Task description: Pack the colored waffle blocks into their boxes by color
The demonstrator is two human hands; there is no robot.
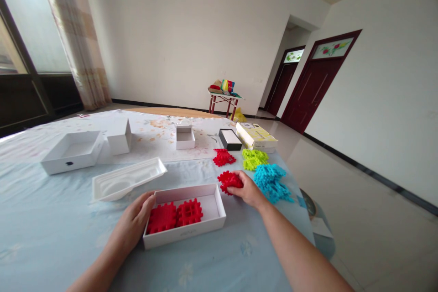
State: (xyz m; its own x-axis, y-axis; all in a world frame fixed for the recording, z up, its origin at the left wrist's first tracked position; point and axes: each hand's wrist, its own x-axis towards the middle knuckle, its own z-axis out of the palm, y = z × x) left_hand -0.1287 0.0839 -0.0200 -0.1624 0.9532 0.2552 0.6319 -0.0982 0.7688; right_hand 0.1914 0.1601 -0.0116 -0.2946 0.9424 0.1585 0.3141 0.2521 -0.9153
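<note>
A shallow white box (pixel 208 228) lies on the blue cloth in front of me, with two red interlocking blocks (pixel 174 215) inside its left half. My left hand (pixel 132 223) rests curled against the box's left end, steadying it. My right hand (pixel 247 189) is closed on a red block (pixel 230 180) just right of the box. Further back lie another red block pile (pixel 223 157), a yellow-green pile (pixel 253 159) and a cyan pile (pixel 272 182).
A white plastic tray (pixel 127 179) sits behind the box. Open white boxes (pixel 72 150), (pixel 119 137), (pixel 185 137), a black box (pixel 230 139) and a yellow-white box (pixel 256 136) stand further back. The table edge runs along the right; a small red table (pixel 224 100) stands by the far wall.
</note>
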